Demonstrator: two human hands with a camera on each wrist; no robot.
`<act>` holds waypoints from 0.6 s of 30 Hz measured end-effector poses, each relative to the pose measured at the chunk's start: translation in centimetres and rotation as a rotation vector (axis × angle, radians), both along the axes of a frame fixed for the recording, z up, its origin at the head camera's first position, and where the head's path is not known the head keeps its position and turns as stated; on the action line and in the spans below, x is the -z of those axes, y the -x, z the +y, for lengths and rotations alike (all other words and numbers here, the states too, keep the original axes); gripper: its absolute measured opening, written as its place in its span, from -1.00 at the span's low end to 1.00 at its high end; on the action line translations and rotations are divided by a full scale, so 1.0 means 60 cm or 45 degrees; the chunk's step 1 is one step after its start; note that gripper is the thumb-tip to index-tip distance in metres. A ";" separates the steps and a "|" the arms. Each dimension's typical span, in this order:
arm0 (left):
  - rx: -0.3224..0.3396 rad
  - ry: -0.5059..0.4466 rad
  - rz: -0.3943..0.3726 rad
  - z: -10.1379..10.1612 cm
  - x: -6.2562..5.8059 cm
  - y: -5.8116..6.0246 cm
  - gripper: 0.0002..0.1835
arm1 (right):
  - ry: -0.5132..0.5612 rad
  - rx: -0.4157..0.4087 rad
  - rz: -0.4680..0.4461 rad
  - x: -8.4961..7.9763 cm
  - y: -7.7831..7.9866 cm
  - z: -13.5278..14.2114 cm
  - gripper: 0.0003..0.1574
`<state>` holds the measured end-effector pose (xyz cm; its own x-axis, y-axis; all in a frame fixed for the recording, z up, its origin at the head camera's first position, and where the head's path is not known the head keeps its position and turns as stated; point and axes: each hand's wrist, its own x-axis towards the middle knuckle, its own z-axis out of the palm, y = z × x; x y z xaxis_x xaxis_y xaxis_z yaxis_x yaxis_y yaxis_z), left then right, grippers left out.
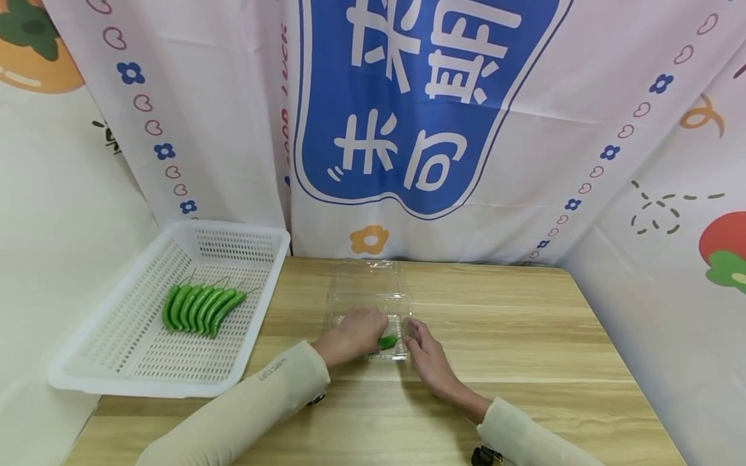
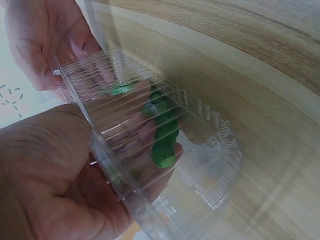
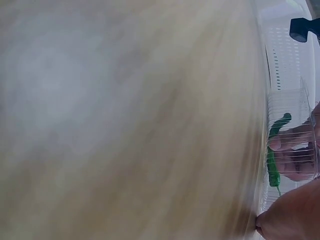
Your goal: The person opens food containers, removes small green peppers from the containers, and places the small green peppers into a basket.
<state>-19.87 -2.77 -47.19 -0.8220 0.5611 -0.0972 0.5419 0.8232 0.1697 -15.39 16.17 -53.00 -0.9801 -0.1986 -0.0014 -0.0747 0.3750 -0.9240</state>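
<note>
A clear plastic clamshell box (image 1: 401, 353) lies on the wooden table with its lid (image 1: 370, 281) folded back toward the curtain. Reaching inside it, my left hand (image 1: 357, 331) holds a green chili pepper (image 1: 388, 342), whose stem end points right. Through the ribbed wall in the left wrist view, the pepper (image 2: 165, 132) shows beside the curled fingers. At the box's right end, my right hand (image 1: 430, 357) grips the wall by its edge. In the right wrist view the pepper (image 3: 273, 162) lies lengthwise along the box side, fingertips on it.
On the left stands a white perforated plastic basket (image 1: 247, 349) with several green chili peppers (image 1: 201, 309) lined up in a row. A printed curtain (image 1: 326, 226) hangs along the table's back edge. The wooden table (image 1: 524, 343) extends to the right of the box.
</note>
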 end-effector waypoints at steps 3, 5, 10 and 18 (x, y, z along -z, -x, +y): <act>0.014 -0.019 0.002 -0.001 0.002 0.001 -0.63 | -0.001 -0.002 0.002 -0.001 0.000 0.000 -0.37; 0.020 -0.027 -0.005 -0.001 0.003 0.001 -0.64 | 0.006 -0.001 0.003 -0.002 0.001 0.001 -0.37; 0.029 -0.026 -0.004 -0.001 0.003 0.001 -0.66 | 0.016 -0.004 0.002 -0.002 0.000 0.000 -0.36; 0.028 -0.057 -0.024 -0.004 -0.004 -0.003 -0.69 | 0.011 -0.007 -0.003 -0.004 -0.001 -0.001 -0.37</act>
<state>-19.70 -3.02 -46.97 -0.8076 0.5833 -0.0867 0.5563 0.8024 0.2162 -15.32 16.10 -52.75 -0.9790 -0.2036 -0.0019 -0.0745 0.3670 -0.9272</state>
